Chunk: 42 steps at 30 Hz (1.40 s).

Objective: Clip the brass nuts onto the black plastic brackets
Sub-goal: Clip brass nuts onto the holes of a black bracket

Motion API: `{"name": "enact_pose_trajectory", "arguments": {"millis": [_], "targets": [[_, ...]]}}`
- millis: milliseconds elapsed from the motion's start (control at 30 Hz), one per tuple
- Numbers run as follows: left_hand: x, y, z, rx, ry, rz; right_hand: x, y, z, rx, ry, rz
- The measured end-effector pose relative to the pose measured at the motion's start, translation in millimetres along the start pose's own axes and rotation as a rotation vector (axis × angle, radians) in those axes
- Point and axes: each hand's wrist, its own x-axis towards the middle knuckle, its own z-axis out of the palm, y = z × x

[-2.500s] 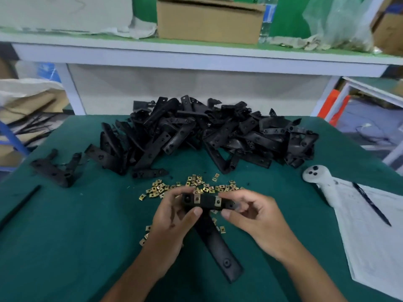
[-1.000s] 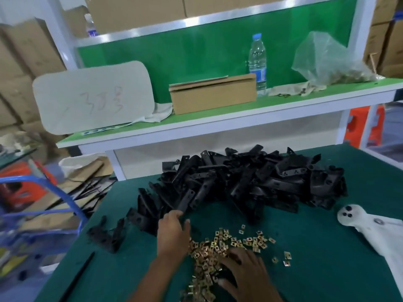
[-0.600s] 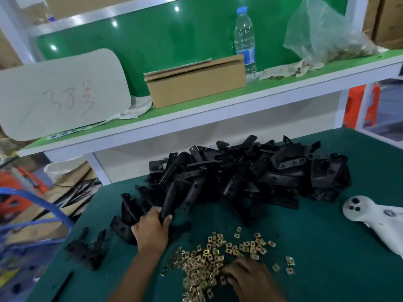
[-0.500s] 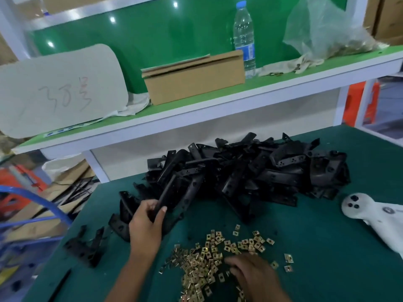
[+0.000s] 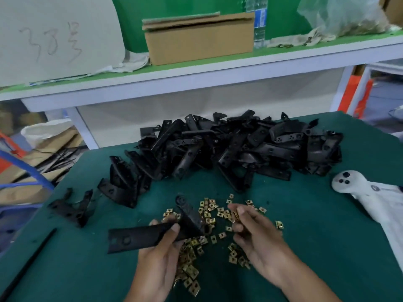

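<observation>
The right hand (image 5: 254,233) is blurred, perhaps pinching a brass nut (image 5: 236,215) too small to confirm.

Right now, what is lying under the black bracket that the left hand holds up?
Under the held bracket lie loose brass nuts scattered on the green table mat. The left hand and the bracket cover some nuts, so how many are beneath cannot be seen.

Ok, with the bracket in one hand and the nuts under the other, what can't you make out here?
Head view only:
- Right hand: motion blur hides whether its fingertips pinch a brass nut.
- Black plastic bracket gripped by the left hand: the fingers cover its bend, so any nut clipped there is unseen.
- Water bottle: top cut off by the frame edge.
- Brass nuts: too small to count.
</observation>
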Motion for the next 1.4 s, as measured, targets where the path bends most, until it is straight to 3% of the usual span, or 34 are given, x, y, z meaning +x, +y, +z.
{"name": "enact_pose_trajectory", "arguments": {"millis": [133,367,667,900,1400], "targets": [[-7.5,-11.3,4.2,-0.039,-0.028,-0.063,-7.4,8.5,7.6,0.025,-0.088,0.067],[-21.9,-17.6,12.4,0.045,-0.223,-0.091,-7.9,15.0,10.1,-0.031,-0.193,-0.037],[-19.2,-13.2,3.2,0.07,-0.237,-0.104,-5.4,17.2,5.9,-0.058,-0.202,-0.071],[-24.1,-18.3,5.8,0.13,-0.249,-0.104,-13.4,17.2,7.9,-0.083,-0.342,-0.075],[-24.6,-11.3,8.6,0.224,-0.229,-0.004,-14.2,20.4,12.0,-0.204,-0.259,-0.1]]}}
